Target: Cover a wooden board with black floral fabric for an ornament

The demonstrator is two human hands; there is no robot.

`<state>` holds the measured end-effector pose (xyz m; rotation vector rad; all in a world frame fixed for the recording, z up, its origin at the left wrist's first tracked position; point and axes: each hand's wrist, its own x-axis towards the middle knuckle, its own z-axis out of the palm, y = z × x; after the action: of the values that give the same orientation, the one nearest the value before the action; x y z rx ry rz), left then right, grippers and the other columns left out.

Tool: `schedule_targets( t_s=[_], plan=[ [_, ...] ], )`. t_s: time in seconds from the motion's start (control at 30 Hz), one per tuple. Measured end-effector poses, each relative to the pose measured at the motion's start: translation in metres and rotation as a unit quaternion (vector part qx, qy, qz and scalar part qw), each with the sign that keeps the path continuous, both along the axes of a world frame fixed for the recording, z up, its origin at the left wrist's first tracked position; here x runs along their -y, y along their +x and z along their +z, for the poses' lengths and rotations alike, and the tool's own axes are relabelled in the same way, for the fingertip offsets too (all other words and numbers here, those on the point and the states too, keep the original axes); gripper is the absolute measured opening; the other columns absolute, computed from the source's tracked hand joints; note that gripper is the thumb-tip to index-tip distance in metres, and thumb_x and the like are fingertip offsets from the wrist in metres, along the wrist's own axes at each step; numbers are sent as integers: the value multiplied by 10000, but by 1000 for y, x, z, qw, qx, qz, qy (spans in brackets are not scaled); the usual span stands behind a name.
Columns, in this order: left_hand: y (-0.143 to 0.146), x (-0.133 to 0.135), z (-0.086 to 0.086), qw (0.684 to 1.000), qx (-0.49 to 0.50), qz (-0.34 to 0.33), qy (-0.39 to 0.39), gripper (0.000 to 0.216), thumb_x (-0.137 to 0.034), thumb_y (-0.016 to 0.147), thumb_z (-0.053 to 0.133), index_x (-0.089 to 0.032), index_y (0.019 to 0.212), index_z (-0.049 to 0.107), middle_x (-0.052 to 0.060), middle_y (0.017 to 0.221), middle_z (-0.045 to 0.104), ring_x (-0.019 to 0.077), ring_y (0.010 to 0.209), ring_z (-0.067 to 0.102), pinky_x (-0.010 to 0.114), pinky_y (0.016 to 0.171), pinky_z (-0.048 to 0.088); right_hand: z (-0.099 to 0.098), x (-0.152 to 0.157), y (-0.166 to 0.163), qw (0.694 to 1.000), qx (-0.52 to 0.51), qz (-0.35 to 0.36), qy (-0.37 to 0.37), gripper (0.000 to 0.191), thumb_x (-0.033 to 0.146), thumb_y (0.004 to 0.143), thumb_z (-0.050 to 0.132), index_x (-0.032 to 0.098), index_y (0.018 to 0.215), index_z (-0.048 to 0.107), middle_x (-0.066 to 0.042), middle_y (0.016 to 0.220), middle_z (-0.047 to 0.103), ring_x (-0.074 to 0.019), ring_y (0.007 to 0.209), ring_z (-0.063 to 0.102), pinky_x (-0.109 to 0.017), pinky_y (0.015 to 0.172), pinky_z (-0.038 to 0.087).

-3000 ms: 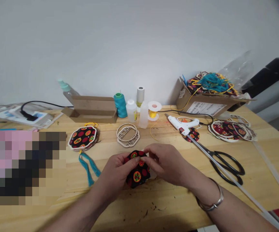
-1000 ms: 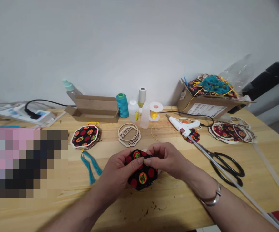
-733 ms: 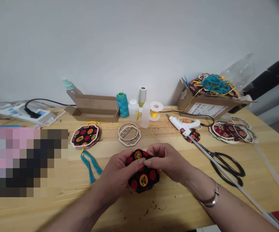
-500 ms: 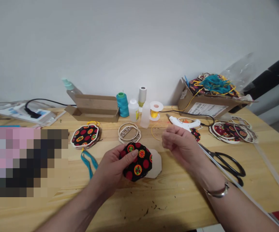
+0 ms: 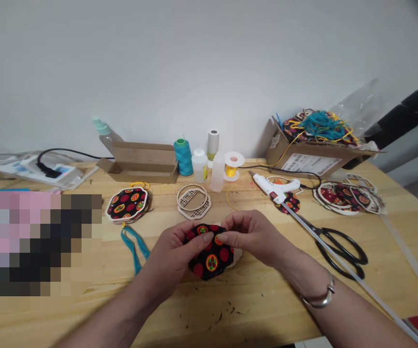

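A black fabric-covered panel [image 5: 212, 261] with red dots and orange-green flowers is held up over the table, its face toward me. My left hand [image 5: 180, 251] is closed on its left side, thumb across the front. At the upper right edge my right hand [image 5: 254, 237] pinches the same panel between thumb and fingers. Part of a pale octagonal board [image 5: 237, 257] shows behind and below the panel's right side. Just beyond my hands lie thin lattice-cut wooden frames [image 5: 194, 212]. A similar patterned piece [image 5: 128, 204] with a teal tassel [image 5: 131, 249] rests to the left.
A white glue gun [image 5: 276, 188] with a long glue stick lies at right, by black-handled scissors [image 5: 342, 246]. Teal thread [image 5: 184, 159], bottles [image 5: 200, 166] and a yellow thread spool [image 5: 232, 169] stand at the back. A full cardboard box [image 5: 303, 159] sits back right; an open one [image 5: 143, 166] back left.
My right hand has moved left and down from near the glue gun onto the panel's edge. The panel has shifted slightly right and down, covering more of the pale board.
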<state>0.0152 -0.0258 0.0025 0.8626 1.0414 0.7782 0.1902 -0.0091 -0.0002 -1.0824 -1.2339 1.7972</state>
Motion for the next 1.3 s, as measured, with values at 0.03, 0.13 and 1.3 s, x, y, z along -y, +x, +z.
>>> schedule_targets(
  t_s=[0.03,0.13,1.3],
  plan=[
    [0,0,0,1000,-11,0,6,198,-326,737,658,-158,843,651,25,720,705,133,622,633,229,583,499,0,0,0,1000,3,-3,0,215,296,629,736,137,662,596,45,571,571,-56,508,488,-191,492,362],
    [0,1,1,994,-89,-4,69,182,-326,743,644,-174,842,653,15,715,696,133,618,624,229,566,497,1,0,-1,1000,-8,-9,-2,233,285,598,755,142,642,577,45,572,573,-64,509,501,-198,495,375],
    [-4,11,1,728,-360,50,581,276,14,718,515,-201,828,649,15,818,661,108,751,619,189,665,506,5,3,-5,984,68,-88,143,180,315,767,573,178,661,526,43,580,450,-87,546,378,-219,516,318]
  ],
)
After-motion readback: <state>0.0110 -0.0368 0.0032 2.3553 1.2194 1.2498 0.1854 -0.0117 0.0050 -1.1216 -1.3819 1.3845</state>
